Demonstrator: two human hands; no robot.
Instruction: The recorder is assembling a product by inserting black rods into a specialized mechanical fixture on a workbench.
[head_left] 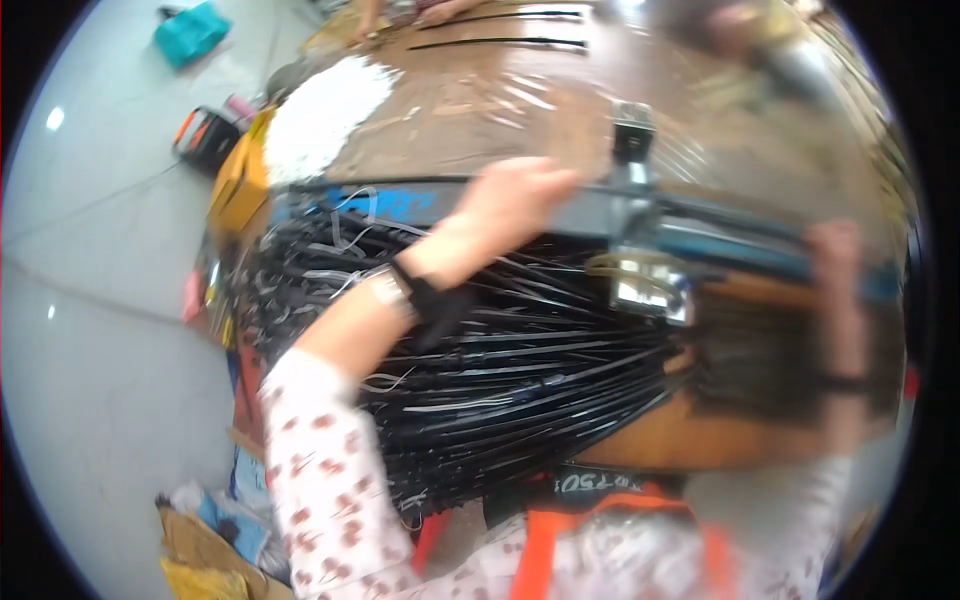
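Note:
My left hand point(518, 200), with a dark band at the wrist, is closed at the middle of the work surface. A thin black cable point(400, 180) runs out from both sides of it and appears to be in its fingers. My right hand point(838, 255) is at the right, smeared by motion, so its fingers cannot be made out. Between the hands stands a metal fixture point(632, 215) with a shiny block point(648, 288) at its near end. Below my left forearm, a thick bundle of black cables point(520, 370) fans out leftward, with pale loose strands among them.
A white heap point(325, 120) of small pieces lies far left on the brown table point(480, 110). Two black cables point(500, 43) lie beyond, near another person's hand point(445, 12). A yellow box point(240, 175) and a black-and-orange case point(207, 138) stand left; a teal bag point(192, 33) is on the floor.

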